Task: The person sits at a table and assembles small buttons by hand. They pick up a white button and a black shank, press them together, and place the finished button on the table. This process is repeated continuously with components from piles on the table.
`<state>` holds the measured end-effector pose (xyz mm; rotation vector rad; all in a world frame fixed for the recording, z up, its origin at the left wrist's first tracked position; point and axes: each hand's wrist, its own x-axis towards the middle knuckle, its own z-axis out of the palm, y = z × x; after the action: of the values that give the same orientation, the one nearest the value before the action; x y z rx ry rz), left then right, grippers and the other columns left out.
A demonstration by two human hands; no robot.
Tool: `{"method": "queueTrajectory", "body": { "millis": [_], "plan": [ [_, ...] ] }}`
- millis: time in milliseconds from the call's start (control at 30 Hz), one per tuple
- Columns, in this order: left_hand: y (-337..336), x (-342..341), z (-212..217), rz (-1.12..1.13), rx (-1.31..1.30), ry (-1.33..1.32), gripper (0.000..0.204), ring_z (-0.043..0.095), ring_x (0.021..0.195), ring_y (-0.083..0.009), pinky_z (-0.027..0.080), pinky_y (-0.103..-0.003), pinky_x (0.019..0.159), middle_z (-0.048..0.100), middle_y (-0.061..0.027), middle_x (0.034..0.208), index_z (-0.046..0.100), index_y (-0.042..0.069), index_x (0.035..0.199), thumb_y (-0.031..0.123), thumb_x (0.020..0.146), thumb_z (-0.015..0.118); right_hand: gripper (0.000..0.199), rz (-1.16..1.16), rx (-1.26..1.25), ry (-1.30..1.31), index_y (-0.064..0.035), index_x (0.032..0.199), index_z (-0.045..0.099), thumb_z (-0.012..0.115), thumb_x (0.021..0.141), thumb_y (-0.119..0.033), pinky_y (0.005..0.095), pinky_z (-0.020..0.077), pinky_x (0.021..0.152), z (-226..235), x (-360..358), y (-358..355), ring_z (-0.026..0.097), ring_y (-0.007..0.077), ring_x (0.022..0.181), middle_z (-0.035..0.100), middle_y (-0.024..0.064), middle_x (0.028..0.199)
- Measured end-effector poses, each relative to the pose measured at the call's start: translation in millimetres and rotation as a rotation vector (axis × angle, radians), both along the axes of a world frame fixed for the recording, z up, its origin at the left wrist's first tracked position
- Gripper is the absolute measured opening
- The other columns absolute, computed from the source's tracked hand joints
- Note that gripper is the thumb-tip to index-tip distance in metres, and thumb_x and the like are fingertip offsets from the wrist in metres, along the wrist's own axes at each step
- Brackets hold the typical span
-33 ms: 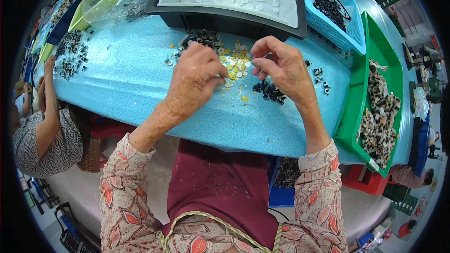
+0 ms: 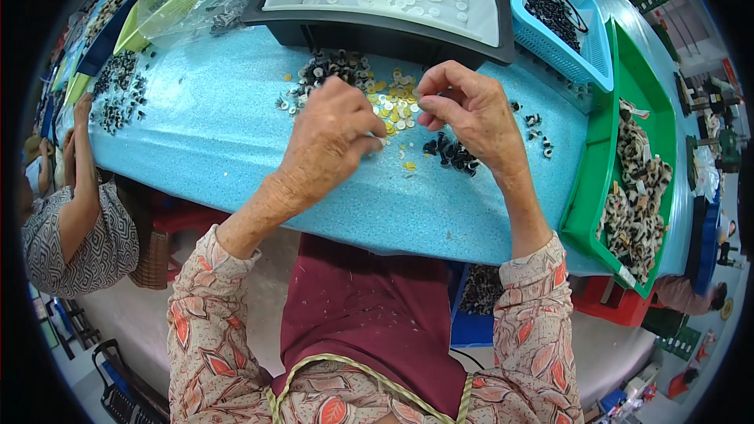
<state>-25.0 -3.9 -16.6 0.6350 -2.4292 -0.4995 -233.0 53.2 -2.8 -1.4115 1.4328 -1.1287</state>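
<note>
My left hand [image 2: 334,127] hovers low over the blue table with its fingers curled and thumb near the index finger. A pale disc shows by those fingertips, but I cannot tell whether it is gripped. Opposite, my right hand [image 2: 470,110] has thumb and forefinger pinched together; anything between them is too small to make out. Small yellow and white discs [image 2: 399,106] lie scattered between the hands. Beyond my left hand is a pile of black pieces with white parts [image 2: 338,67]. Several black stemmed pieces [image 2: 452,153] lie below my right hand.
A black tray [image 2: 377,38] lined in white, holding clear-white discs, stands at the far side. Rightward are a light-blue basket [image 2: 581,67] of black pieces and a green crate [image 2: 589,180] of spotted plush pieces. A yellow-green bin [image 2: 133,35] and a co-worker's arm [image 2: 78,196] are left.
My left hand has shifted very slightly, its fingertips a touch lower. My right fingertips have moved a little left, thumb and forefinger drawn closer. The surrounding things look the same.
</note>
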Motion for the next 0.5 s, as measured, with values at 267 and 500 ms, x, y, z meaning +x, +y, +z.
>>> {"method": "queueTrajectory", "body": {
  "millis": [267, 500],
  "plan": [
    [10, -8, -12, 0.028, -0.028, -0.097, 0.013, 0.053, 0.081, -0.0231, 0.042, -0.036, 0.074, 0.058, -0.0044, 0.078, 0.065, 0.006, 0.077, 0.003, 0.066, 0.071, 0.025, -0.017, -0.027, -0.375, 0.0029, 0.102, 0.064, 0.069, 0.078, -0.002, 0.0258, 0.0558, 0.066, -8, -12, 1, 0.066, 0.0152, 0.075, 0.066, 0.0101, 0.088],
    [7, -10, -15, 0.033, -0.014, -0.023, 0.006, 0.052, 0.081, -0.0223, 0.041, -0.036, 0.072, 0.056, -0.0053, 0.075, 0.063, 0.006, 0.074, 0.004, 0.071, 0.067, 0.02, -0.065, 0.03, -0.329, 0.002, 0.099, 0.065, 0.069, 0.081, -0.006, 0.0249, 0.055, 0.063, -15, -21, 3, 0.065, 0.0137, 0.072, 0.066, 0.009, 0.085]
  ]
}}
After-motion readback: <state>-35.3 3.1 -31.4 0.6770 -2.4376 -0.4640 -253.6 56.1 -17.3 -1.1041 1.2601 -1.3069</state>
